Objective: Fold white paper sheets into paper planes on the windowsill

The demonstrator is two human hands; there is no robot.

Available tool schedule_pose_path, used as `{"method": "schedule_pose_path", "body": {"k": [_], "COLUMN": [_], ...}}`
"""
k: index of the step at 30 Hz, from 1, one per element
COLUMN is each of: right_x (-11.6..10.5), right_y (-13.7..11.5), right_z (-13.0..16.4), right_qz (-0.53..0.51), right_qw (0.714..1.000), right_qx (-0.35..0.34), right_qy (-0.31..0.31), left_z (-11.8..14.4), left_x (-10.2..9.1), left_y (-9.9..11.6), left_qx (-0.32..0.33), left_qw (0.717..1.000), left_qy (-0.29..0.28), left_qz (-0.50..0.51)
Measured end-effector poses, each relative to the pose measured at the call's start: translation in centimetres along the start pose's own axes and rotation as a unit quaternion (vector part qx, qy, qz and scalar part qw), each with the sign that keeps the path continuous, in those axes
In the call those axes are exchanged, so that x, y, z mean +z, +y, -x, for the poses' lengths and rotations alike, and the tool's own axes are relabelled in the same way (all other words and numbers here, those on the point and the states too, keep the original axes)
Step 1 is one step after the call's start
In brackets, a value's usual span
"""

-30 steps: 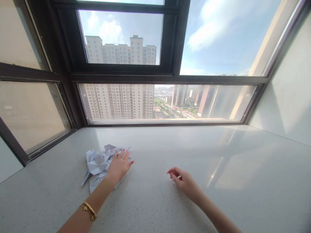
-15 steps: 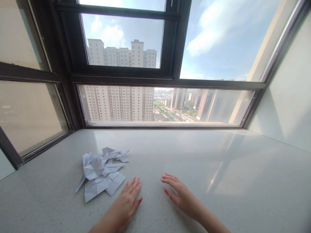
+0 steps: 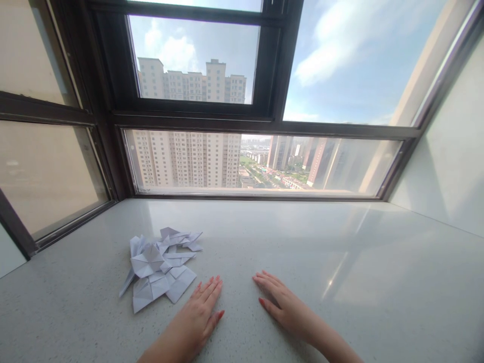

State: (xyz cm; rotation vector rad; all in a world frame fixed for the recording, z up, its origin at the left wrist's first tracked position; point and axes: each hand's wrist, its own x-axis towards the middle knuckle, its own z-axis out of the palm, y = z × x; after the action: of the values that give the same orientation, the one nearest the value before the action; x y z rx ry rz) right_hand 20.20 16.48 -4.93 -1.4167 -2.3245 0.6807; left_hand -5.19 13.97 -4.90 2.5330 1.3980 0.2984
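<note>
My left hand point(image 3: 198, 315) lies palm down on the pale speckled sill point(image 3: 242, 237), its fingers stretched forward and the thumb held apart. Just beyond it to the left is a loose heap of folded white paper pieces point(image 3: 149, 261), several of them overlapping; the hand does not touch them. My right hand point(image 3: 280, 302) rests on the sill to the right, fingers extended, thumb apart, with nothing in it. Bare sill shows between the two hands.
A dark window frame point(image 3: 196, 121) runs along the back of the sill, with tall buildings point(image 3: 189, 161) outside the glass. Another framed pane point(image 3: 49, 176) stands on the left. A white wall point(image 3: 449, 166) bounds the right side.
The right hand's fingers have settled flatter and closer together on the sill. The view has shifted slightly; the paper heap lies as before.
</note>
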Motion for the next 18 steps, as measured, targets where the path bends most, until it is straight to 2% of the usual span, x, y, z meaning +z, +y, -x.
{"method": "schedule_pose_path", "body": {"k": [6, 11, 18], "right_x": [-0.08, -0.27, -0.30], "right_y": [0.01, -0.14, -0.09], "right_z": [-0.02, -0.04, 0.02], "right_qz": [-0.001, 0.010, 0.013], "right_qw": [1.000, 1.000, 1.000], "right_qx": [-0.004, -0.002, -0.007], "right_qy": [-0.001, -0.012, -0.013], "left_z": [-0.01, -0.08, -0.01], "left_x": [-0.09, -0.46, -0.09], "left_y": [0.03, 0.28, 0.23], "left_qx": [0.001, -0.016, -0.015], "left_qw": [1.000, 1.000, 0.999], "left_qy": [0.003, -0.025, -0.019], "left_qz": [-0.004, -0.007, -0.024]}}
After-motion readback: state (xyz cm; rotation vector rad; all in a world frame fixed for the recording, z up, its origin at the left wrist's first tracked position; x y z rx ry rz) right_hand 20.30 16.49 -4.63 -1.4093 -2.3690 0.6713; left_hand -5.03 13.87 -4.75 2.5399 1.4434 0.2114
